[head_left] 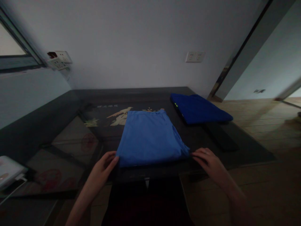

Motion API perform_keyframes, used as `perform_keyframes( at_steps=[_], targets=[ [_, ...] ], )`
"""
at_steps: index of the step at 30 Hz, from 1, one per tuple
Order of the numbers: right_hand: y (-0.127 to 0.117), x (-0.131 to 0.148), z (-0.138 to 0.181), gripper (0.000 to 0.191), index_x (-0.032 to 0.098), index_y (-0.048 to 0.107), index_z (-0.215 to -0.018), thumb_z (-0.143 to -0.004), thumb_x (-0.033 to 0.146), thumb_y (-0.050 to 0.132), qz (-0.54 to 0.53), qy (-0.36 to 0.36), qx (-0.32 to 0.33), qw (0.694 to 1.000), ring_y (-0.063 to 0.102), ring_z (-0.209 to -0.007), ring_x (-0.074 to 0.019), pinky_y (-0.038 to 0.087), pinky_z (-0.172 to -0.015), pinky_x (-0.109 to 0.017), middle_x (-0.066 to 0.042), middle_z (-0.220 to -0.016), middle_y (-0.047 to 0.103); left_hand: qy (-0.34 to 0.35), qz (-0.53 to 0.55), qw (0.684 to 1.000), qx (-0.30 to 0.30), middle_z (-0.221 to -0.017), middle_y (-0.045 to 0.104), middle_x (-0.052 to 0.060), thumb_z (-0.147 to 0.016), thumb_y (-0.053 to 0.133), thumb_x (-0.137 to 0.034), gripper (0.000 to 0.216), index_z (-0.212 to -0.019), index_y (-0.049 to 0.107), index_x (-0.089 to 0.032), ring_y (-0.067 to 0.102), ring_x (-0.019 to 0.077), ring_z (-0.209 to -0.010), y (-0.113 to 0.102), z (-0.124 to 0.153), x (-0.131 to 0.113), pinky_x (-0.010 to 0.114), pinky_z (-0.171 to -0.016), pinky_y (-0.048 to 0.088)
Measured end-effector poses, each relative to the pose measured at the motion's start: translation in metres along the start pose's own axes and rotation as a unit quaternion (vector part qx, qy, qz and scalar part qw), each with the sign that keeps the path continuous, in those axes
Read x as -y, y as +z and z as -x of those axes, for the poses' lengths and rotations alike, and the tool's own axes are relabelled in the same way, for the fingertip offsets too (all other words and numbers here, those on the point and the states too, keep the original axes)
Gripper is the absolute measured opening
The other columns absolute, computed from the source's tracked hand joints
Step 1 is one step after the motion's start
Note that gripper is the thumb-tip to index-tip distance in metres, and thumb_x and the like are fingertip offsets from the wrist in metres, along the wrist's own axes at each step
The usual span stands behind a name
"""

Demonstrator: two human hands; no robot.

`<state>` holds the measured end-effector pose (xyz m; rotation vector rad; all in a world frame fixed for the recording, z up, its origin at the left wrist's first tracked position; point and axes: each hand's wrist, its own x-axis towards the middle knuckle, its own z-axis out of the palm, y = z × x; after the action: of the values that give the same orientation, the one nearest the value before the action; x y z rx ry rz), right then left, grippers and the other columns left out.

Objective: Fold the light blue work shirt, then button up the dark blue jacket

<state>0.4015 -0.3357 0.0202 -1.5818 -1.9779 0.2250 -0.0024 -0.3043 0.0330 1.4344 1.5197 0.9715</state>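
A pair of light blue pants (150, 138) lies folded into a flat block on the dark table, its waistband at the far side. At the near left corner, the thumb and fingers of my left hand (107, 163) pinch the cloth. My right hand (207, 158) has its fingertips closed on the near right corner, where the fabric is slightly bunched. Farther back on the right rests a folded dark blue garment (199, 108), apart from both hands.
The dark table (141, 94) has a printed bird-and-flower pattern and meets the wall behind. A dark flat oblong object (221, 136) lies at the right. A white device with a cable (10, 172) is at the left edge. Sockets (195, 56) are on the wall.
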Motion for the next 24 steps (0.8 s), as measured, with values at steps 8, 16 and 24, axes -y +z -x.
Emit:
perform_keyframes(
  at_steps=[8, 16, 24],
  targets=[
    [0.018, 0.052, -0.046, 0.016, 0.021, 0.057, -0.094, -0.086, 0.033, 0.050, 0.071, 0.106, -0.125, 0.984, 0.056, -0.067, -0.0202, 0.039, -0.062, -0.031, -0.003, -0.071, 0.061, 0.011, -0.117, 0.992, -0.037, -0.082, 0.070, 0.007, -0.076, 0.052, -0.057, 0.073, -0.136, 0.036, -0.016, 0.068, 0.0251, -0.076, 0.006, -0.032, -0.005, 0.036, -0.069, 0.052],
    [0.043, 0.050, -0.062, 0.015, 0.021, 0.052, -0.092, -0.079, 0.023, 0.059, 0.170, 0.101, -0.049, 0.979, 0.056, -0.064, -0.0200, 0.031, -0.059, -0.029, -0.001, -0.068, 0.059, 0.041, -0.265, 0.963, -0.040, -0.089, 0.069, 0.012, -0.085, 0.045, -0.046, 0.059, -0.136, 0.040, -0.017, 0.068, 0.0278, -0.079, 0.015, -0.054, -0.004, 0.038, -0.072, 0.051],
    [0.039, 0.037, -0.057, 0.013, 0.021, 0.055, -0.096, -0.086, 0.023, 0.047, 0.123, 0.130, -0.050, 0.983, 0.059, -0.061, -0.0195, 0.033, -0.059, -0.028, -0.002, -0.068, 0.062, 0.072, -0.283, 0.956, -0.024, -0.105, 0.066, 0.015, -0.087, 0.042, -0.036, 0.050, -0.135, 0.041, -0.019, 0.066, 0.0291, -0.094, 0.022, -0.054, 0.002, 0.040, -0.079, 0.050]
  ],
)
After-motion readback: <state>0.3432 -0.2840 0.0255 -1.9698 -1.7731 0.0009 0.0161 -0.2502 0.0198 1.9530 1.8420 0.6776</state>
